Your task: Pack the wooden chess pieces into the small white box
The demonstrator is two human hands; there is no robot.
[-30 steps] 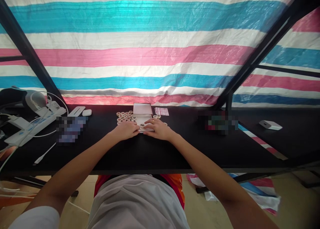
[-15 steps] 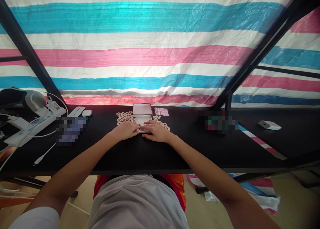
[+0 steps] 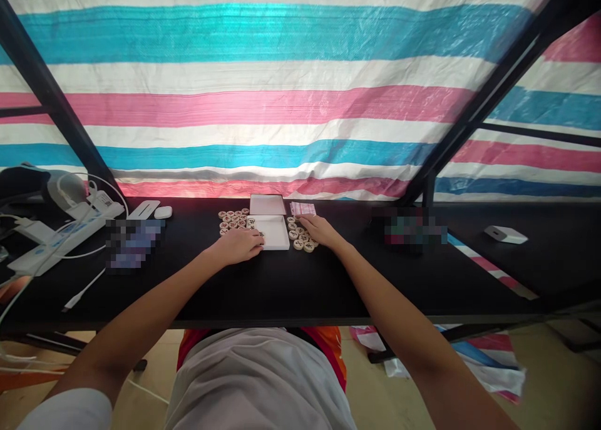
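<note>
A small white box lies open on the black table, its lid just behind it. Round wooden game discs lie in two groups: one left of the box, one right of it. My left hand rests at the box's left front corner, fingers curled against its edge and a disc there. My right hand lies over the right group of discs, fingers bent down onto them. What the fingertips hold is hidden.
A pink-printed paper lies behind the right discs. At the far left are a white power strip, cables and a white mouse. A small white device sits at the right. A striped tarp hangs behind the table.
My right hand has left the front of the box and moved right and back onto the right group of discs, uncovering the box. My left hand has stayed put.
</note>
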